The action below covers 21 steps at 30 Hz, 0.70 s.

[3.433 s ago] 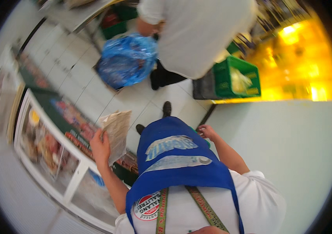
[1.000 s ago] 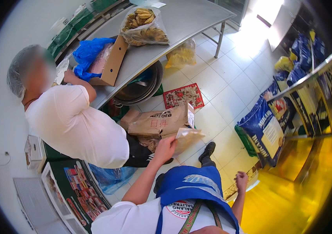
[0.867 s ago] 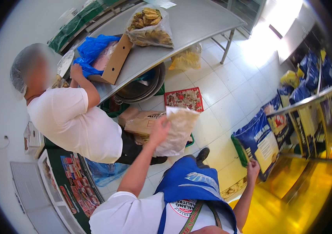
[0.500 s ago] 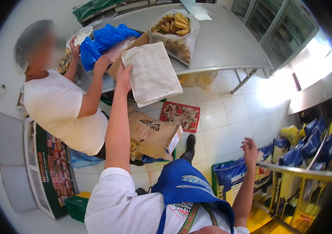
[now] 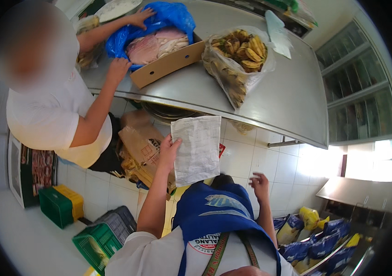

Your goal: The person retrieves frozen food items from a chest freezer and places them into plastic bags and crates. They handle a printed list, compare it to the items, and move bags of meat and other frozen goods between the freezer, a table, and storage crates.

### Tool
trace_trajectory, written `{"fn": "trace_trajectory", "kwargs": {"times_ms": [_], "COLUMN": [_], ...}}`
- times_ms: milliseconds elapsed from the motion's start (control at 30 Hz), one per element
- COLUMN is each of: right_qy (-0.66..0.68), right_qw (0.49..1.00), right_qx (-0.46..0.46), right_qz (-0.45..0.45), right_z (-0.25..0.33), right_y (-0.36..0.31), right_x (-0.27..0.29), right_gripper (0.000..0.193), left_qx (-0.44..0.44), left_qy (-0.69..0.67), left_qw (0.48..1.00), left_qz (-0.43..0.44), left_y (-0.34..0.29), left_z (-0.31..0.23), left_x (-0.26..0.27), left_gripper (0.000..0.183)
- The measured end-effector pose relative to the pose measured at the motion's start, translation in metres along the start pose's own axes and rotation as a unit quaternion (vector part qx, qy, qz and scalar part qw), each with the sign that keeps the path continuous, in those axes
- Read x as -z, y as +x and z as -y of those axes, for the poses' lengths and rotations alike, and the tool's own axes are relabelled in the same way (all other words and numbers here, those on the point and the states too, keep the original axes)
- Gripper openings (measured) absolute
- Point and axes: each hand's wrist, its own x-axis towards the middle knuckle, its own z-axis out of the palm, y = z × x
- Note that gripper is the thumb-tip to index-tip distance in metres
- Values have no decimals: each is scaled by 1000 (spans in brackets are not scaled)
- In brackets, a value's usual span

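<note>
My left hand grips a sheaf of creased, off-white paper by its left edge, thumb on top. The paper hangs above my blue apron, short of the table. My right hand is off to the right over the floor, fingers loosely apart, holding nothing. Beyond, at the left, a co-worker's hands hold back a blue plastic liner. It lines a cardboard box of pale pink slabs that look like raw meat.
The steel table also bears a clear bag of ripe bananas. A torn brown paper sack stands on the floor below. Crates lie at the left, including a green crate. Blue packages fill the lower right.
My left hand has drawn the paper back from the box toward my body. The co-worker has pulled the blue liner aside, baring the pink slabs. My view has shifted.
</note>
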Motion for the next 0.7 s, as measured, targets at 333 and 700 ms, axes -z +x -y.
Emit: {"fn": "trace_trajectory", "kwargs": {"times_ms": [333,700], "right_qy": [-82,-98], "right_qw": [936,908], "right_qx": [309,366], "right_qz": [147,179], "right_z": [181,241], "right_y": [237,323], "right_x": [-132,-233], "right_gripper": [26,57], "left_qx": [-68,-48], "left_qy": [105,124], "left_qw": [966,908], "left_qz": [-224,-397], "left_y": [-41,-69], "left_z": [-13,-75], "left_x": [8,-87], "left_gripper": [27,21]}}
